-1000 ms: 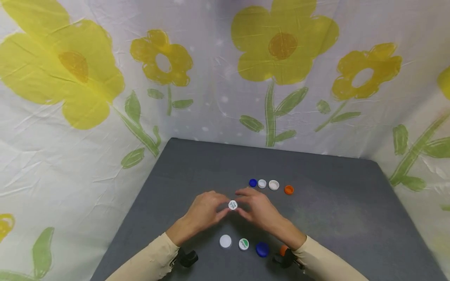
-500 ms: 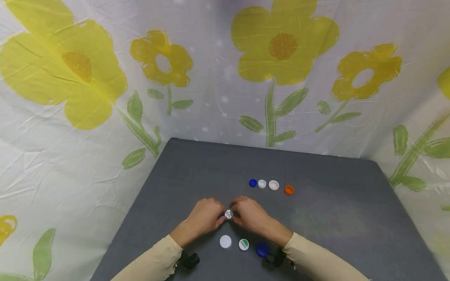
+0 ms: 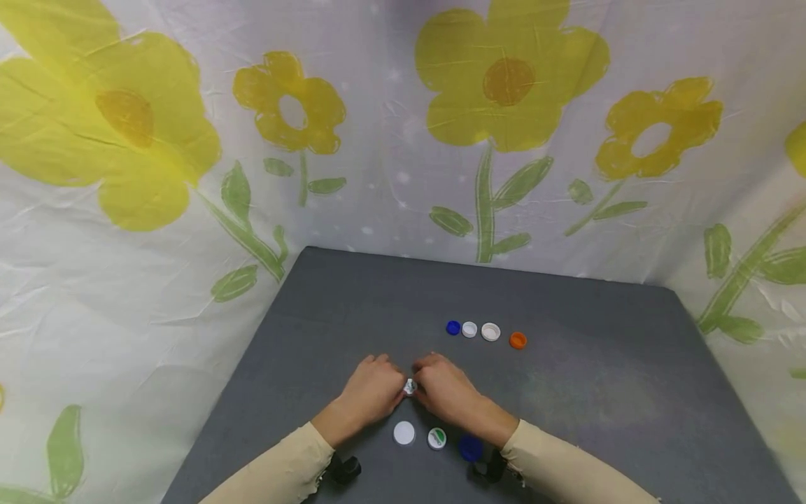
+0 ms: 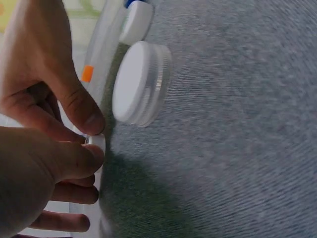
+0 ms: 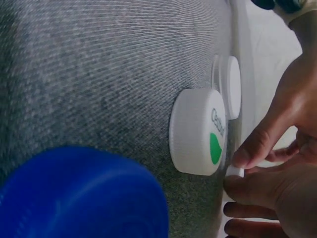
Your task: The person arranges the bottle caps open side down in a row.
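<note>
A small white bottle cap point(image 3: 410, 387) with dark print on top is pinched at its rim from both sides, close over the table. My left hand point(image 3: 374, 386) holds its left side between thumb and fingers. Opposite, my right hand point(image 3: 448, 388) pinches the right side. In the left wrist view only the white edge of the cap point(image 4: 100, 143) shows between the two thumbs. The right wrist view likewise has just a sliver of the cap point(image 5: 235, 171), the rest hidden by fingers.
Nearer the body lie a plain white cap point(image 3: 404, 433), a white cap with a green mark point(image 3: 436, 438) and a blue cap point(image 3: 470, 446). Farther back, a row holds a blue cap point(image 3: 453, 327), two white caps point(image 3: 490, 332) and an orange cap point(image 3: 518, 340), hollow side up.
Both hands have come down and nearer the body with the small white cap, their fingers closing in round it. The right forearm now hides an orange cap at the front.
</note>
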